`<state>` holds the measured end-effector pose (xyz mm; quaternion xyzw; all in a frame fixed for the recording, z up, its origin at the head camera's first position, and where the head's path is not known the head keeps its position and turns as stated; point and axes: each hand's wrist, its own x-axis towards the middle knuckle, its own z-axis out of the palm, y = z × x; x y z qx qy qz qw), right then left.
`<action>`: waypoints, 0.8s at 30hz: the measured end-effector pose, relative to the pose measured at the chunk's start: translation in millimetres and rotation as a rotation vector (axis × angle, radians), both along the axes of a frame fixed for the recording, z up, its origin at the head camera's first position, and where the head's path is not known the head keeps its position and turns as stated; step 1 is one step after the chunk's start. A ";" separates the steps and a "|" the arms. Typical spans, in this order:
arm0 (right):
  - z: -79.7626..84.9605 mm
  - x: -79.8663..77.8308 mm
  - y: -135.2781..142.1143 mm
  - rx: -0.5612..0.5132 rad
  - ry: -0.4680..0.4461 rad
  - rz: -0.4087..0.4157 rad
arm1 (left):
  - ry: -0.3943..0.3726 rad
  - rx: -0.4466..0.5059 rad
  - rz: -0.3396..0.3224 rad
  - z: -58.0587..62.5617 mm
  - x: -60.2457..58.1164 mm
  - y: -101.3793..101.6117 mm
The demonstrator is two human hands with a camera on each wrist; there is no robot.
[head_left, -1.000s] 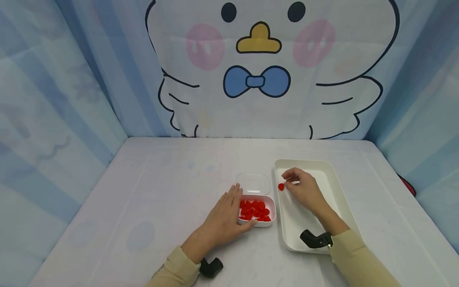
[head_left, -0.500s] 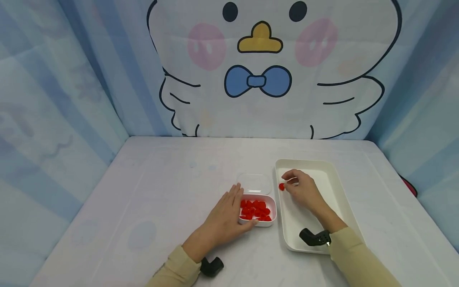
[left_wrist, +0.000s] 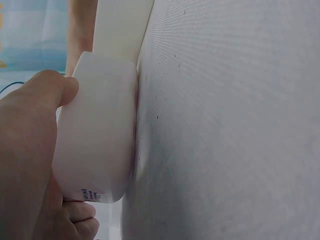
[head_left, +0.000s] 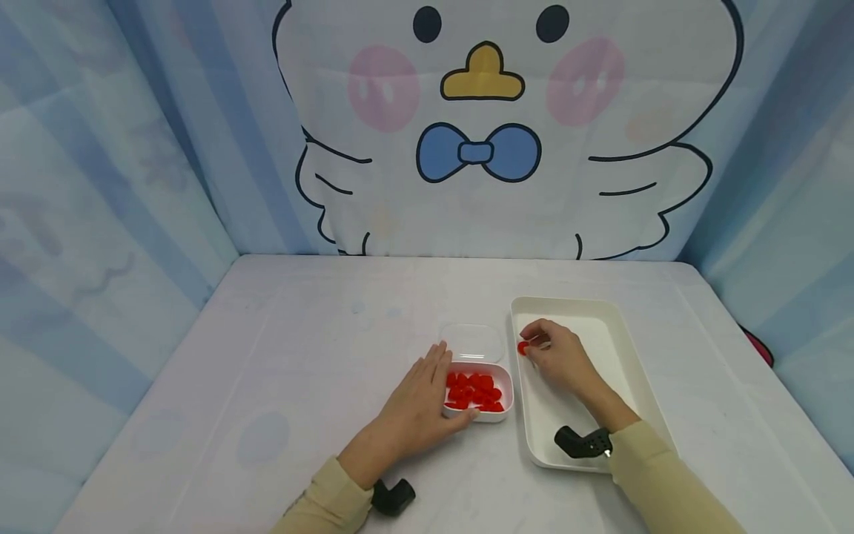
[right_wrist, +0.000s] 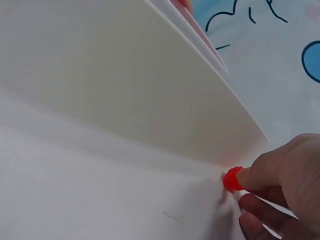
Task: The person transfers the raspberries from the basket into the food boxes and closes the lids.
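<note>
My left hand (head_left: 416,404) holds a small white box (head_left: 494,417) at its left side and near edge, fingers nearly straight and thumb along the front. Several small red raspberry-like pieces (head_left: 470,391) lie inside the box. In the left wrist view the thumb touches the box's white wall (left_wrist: 97,125) near the rim. Over the left part of a white tray (head_left: 617,371), my right hand (head_left: 563,360) pinches one red raspberry (right_wrist: 232,179). The right wrist view has that bumpy piece low beside the tray's side wall (right_wrist: 150,85); the far fingertip contact is partly hidden.
A clear plastic lid (head_left: 475,341) lies behind the box, close to the tray's left edge. The pale tablecloth (head_left: 267,356) reaches back to a curtain (head_left: 480,215) with a cartoon face. A black wrist camera (head_left: 583,443) sits over the tray's near part.
My right hand's fingers have moved slightly left and closed in on the red raspberry, covering more of it. My left hand and the box stay in place.
</note>
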<state>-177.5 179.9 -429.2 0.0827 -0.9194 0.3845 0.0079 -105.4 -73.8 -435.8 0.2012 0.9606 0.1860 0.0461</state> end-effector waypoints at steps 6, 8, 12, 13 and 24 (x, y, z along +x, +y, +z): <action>-1.1 -0.1 -0.9 0.016 0.009 0.008 | 0.000 -0.001 0.006 -0.1 0.0 -0.1; -1.3 0.0 -0.9 0.020 0.007 0.006 | 0.000 -0.003 0.005 0.1 -0.1 0.0; -2.1 -0.7 -0.7 0.026 0.006 0.004 | -0.003 -0.003 0.004 0.7 0.1 -0.1; -2.4 -1.1 -0.6 0.027 0.006 0.003 | -0.004 -0.003 0.004 0.8 0.2 -0.1; -1.5 -0.8 0.4 0.033 -0.001 -0.018 | 0.000 -0.002 -0.002 1.1 0.0 -0.6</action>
